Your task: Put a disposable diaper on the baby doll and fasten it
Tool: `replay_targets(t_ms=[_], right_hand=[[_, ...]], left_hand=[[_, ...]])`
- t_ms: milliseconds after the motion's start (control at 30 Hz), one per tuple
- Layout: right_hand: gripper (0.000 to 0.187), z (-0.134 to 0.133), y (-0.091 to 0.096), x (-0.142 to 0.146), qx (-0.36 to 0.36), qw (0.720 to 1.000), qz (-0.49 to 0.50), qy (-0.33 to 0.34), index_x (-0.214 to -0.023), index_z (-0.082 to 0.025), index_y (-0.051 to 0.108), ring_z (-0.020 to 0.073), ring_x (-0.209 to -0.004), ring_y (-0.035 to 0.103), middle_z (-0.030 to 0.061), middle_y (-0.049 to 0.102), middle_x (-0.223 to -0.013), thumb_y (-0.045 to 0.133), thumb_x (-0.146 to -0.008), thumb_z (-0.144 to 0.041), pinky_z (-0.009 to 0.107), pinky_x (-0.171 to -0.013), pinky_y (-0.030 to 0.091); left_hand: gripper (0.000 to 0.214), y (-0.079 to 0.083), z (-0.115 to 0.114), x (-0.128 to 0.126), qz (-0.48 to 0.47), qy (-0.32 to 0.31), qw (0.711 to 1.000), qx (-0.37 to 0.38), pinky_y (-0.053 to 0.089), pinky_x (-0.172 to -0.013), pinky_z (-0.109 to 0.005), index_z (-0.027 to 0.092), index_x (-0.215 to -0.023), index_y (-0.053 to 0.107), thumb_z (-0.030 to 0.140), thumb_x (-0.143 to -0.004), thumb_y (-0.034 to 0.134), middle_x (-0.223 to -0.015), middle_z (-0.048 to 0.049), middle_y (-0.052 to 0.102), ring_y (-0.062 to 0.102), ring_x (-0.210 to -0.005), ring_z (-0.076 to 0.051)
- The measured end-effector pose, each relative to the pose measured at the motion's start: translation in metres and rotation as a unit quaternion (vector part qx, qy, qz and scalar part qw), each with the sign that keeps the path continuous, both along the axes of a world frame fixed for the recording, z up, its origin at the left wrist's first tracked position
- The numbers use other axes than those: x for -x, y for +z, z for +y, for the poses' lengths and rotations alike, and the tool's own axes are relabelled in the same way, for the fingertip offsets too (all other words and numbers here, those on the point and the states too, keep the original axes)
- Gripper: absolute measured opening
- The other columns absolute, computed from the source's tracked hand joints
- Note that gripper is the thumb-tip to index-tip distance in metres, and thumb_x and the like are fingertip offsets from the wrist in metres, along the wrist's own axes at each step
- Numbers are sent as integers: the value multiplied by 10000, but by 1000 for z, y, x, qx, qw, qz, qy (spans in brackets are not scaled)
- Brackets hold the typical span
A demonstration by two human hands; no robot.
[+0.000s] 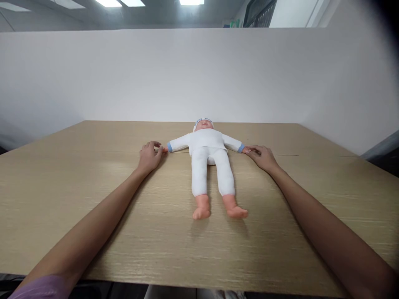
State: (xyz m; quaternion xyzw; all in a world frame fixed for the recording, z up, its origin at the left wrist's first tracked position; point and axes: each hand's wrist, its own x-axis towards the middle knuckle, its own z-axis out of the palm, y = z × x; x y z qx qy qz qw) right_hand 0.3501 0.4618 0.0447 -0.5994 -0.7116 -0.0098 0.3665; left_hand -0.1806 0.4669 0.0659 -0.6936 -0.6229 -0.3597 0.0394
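Observation:
A baby doll (pixel 207 143) lies on its back on the wooden table, its head toward the far wall and its bare feet toward me. It wears a white top and trousers with blue cuffs, and a white cap (pixel 197 122) with blue lettering. Both doll arms stretch out sideways. My left hand (pixel 150 157) rests on the table with its fingers closed round the doll's hand on the left. Over on the right, my right hand (pixel 262 157) pinches the doll's other hand between thumb and fingers.
The light wooden table (pixel 124 245) reaches back to a white partition (pixel 193 74), which also rises along the right side. A thin seam crosses the tabletop near the doll's hips. A dark object (pixel 385 151) stands at the right edge of the table.

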Motion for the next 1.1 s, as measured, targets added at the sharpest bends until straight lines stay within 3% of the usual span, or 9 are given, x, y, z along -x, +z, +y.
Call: replay_targets(t_ms=[300,833,1100], right_hand=[[398,0,-1,-3,-2,1000,15,-21,-1218,-187,788,293,-978,705,137,801,-1098,554,-970,-391,469,-939,547],[306,3,-3,-3,-2,998,4,-62,-975,-172,783,326,-979,683,168,787,-1028,613,-901,-416,508,-962,517],[296,2,-2,-3,7,997,9,-72,-914,-196,774,308,-948,679,141,790,-987,616,-898,-446,481,-946,518]], left_hand=[[317,0,0,0,6,-1,1000,-1,470,-977,-476,188,-1119,659,424,-996,487,-1195,-128,725,647,-1091,-325],[316,0,0,0,15,-7,1000,7,456,-995,-474,192,-1108,664,427,-1004,481,-1193,-129,721,636,-1088,-325],[318,1,0,0,11,-11,1000,7,453,-992,-483,198,-1083,664,442,-1000,477,-1156,-130,720,634,-1086,-332]])
